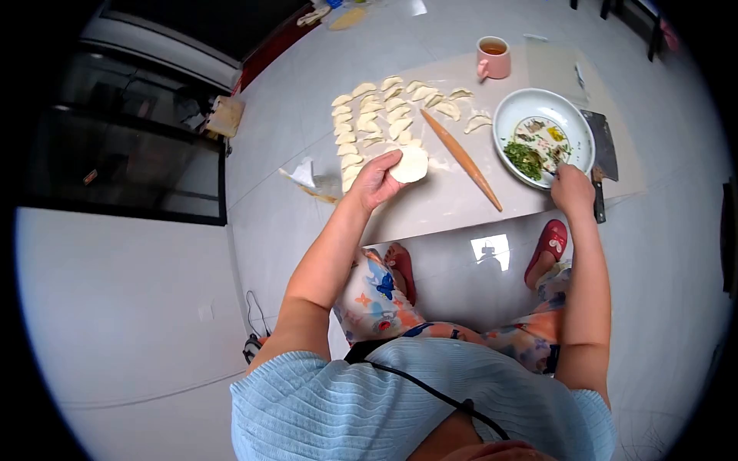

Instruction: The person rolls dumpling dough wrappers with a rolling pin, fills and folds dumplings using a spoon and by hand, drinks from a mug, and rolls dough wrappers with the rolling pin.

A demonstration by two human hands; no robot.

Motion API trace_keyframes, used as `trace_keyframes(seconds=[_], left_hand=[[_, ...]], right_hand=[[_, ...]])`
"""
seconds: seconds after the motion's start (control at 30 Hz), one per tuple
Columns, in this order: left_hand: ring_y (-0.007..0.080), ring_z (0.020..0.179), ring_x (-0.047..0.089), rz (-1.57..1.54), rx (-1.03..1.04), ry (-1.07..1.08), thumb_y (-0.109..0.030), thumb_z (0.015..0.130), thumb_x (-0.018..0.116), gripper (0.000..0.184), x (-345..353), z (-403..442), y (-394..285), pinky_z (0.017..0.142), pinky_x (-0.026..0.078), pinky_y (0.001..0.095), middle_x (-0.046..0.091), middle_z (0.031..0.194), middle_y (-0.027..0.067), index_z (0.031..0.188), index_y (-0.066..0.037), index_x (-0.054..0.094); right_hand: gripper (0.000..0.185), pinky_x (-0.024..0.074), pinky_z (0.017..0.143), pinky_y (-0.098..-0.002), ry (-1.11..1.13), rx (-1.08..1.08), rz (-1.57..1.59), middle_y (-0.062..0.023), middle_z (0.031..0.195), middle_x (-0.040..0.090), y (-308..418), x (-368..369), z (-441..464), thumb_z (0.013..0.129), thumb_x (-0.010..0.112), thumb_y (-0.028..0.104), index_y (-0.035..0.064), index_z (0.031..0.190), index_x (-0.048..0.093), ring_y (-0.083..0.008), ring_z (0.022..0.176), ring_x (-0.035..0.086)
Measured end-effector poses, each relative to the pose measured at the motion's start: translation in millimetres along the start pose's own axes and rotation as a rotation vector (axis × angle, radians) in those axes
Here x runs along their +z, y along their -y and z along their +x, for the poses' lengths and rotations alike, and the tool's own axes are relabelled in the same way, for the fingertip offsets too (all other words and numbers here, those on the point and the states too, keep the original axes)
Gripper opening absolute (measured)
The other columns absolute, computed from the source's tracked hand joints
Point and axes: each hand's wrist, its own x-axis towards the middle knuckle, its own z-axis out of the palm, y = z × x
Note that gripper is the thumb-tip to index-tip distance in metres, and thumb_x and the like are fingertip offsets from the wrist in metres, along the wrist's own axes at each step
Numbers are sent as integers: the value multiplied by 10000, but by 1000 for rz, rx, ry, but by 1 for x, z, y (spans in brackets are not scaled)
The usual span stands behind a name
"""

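Note:
A round, flat dough wrapper lies across the fingers of my left hand, its thumb on the edge. My right hand is closed at the lower right rim of a white bowl; what it grips is mostly hidden, perhaps a thin utensil reaching into the bowl. Chopped green filling sits in the bowl's lower left. Rows of folded dumplings lie beyond my left hand. Between the hands, a wooden rolling pin rests diagonally on the table.
A pink mug of brown liquid stands at the table's far side. Right of the bowl lies a cleaver, its black handle near my right hand. A clear bag is by the table's left edge. The table's near edge is above my feet.

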Motion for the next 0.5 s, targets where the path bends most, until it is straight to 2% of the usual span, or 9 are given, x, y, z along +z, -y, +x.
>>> trace_keyframes(seconds=[0.03,0.1,0.23,0.3,0.37,0.43,0.5], left_hand=[[350,1213,560,-3,-22,17,-125,995,519,406,5,7,5,1056,467,472,535,1323,222,1329,83,422],[339,1172,589,79,-32,-111,-140,998,522,383,17,23,21,1026,495,458,556,1293,219,1308,72,447],[316,1098,635,153,-119,-100,-164,1002,525,370,53,36,46,945,552,427,596,1233,202,1289,62,465],[322,1104,632,132,-144,-87,-164,1005,519,363,58,46,57,947,549,438,591,1238,213,1276,71,473],[333,1108,629,-9,-276,22,-147,1002,518,364,57,56,64,951,544,453,585,1248,226,1277,87,471],[344,1118,624,-19,-298,4,-122,996,514,357,68,56,66,967,533,469,583,1254,233,1276,96,475],[342,1113,627,116,-256,-29,-112,988,522,354,77,53,65,963,539,469,595,1236,231,1270,99,484]], right_hand=[[200,524,795,-487,-3,5,0,-186,1001,688,2,-5,-2,826,520,96,43,965,655,-371,948,664],[199,525,787,-489,-10,36,-6,-192,983,692,0,-9,-2,834,520,104,50,977,647,-376,937,669],[180,528,761,-500,-45,82,10,-194,914,701,-8,-7,1,847,518,119,59,978,625,-382,889,680],[169,530,742,-501,-88,95,6,-187,883,702,-7,-6,4,852,513,123,65,977,612,-380,862,685],[167,532,720,-501,-110,103,-16,-177,861,702,-5,-2,7,848,509,111,70,978,606,-378,835,688],[165,534,700,-493,-159,77,-11,-169,852,703,-1,0,9,836,513,88,72,973,604,-371,809,690],[163,534,681,-487,-150,60,-19,-164,847,701,1,9,12,829,519,74,71,967,606,-366,784,688]])
